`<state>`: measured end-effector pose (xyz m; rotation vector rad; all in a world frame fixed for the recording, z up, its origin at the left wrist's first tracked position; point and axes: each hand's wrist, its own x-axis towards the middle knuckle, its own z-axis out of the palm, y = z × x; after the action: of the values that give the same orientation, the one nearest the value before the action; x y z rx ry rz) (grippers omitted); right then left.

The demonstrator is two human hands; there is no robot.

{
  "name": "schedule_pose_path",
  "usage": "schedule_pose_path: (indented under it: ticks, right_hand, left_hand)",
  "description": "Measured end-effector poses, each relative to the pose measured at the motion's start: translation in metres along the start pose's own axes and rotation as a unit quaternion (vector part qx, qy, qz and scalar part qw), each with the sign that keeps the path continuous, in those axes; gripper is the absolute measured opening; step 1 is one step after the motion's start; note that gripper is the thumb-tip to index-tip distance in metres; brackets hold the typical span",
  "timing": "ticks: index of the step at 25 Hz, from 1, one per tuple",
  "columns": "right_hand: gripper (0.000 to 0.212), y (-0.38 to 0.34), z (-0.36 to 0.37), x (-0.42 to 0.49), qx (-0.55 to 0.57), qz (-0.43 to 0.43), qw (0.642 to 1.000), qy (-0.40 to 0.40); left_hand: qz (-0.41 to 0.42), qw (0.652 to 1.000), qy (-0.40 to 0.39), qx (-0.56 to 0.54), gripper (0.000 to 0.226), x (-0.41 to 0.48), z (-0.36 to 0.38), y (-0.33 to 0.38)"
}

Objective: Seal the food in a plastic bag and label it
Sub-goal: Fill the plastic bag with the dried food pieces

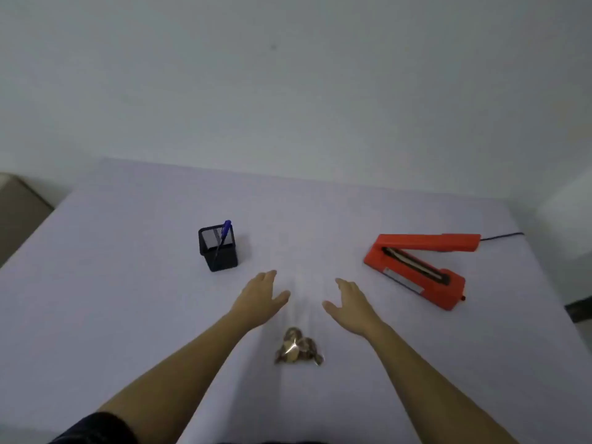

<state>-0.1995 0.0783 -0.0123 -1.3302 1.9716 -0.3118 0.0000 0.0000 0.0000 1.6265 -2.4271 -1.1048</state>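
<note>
A clear plastic bag lies flat on the white table, its far end between my hands. Brown food pieces sit bunched at its near end. My left hand is flat with straight fingers on the bag's left side. On the bag's right side, my right hand is likewise flat with spread fingers. Neither hand holds anything; whether they touch the bag is unclear. An orange heat sealer stands with its arm raised at the right. A blue pen stands in a black mesh holder at the left.
The white table reaches a pale wall at the back. A black cord runs from the sealer toward the right edge. A beige object sits off the table's left side.
</note>
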Motion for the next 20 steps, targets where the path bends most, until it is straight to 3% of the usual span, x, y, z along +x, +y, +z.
schedule_pose_path:
  ticks: [5,9,16,20]
  right_hand:
    - [0.065,0.017,0.052,-0.001,0.144,0.106,0.984,-0.014]
    - [0.059,0.017,0.070,0.002,0.253,0.164,0.953,-0.002]
    - [0.033,0.034,0.078,0.012,0.333,0.152,0.930,0.028]
    - [0.014,0.040,0.077,0.008,0.364,0.114,0.924,0.003]
  left_hand:
    - [-0.141,0.983,-0.013,-0.114,0.081,-0.007,0.058,-0.020]
    - [-0.204,0.953,0.002,-0.223,0.077,0.003,0.078,-0.021]
    - [-0.209,0.928,0.000,-0.307,0.060,0.021,0.084,-0.021]
    - [-0.158,0.918,-0.078,-0.355,0.019,0.022,0.080,-0.031]
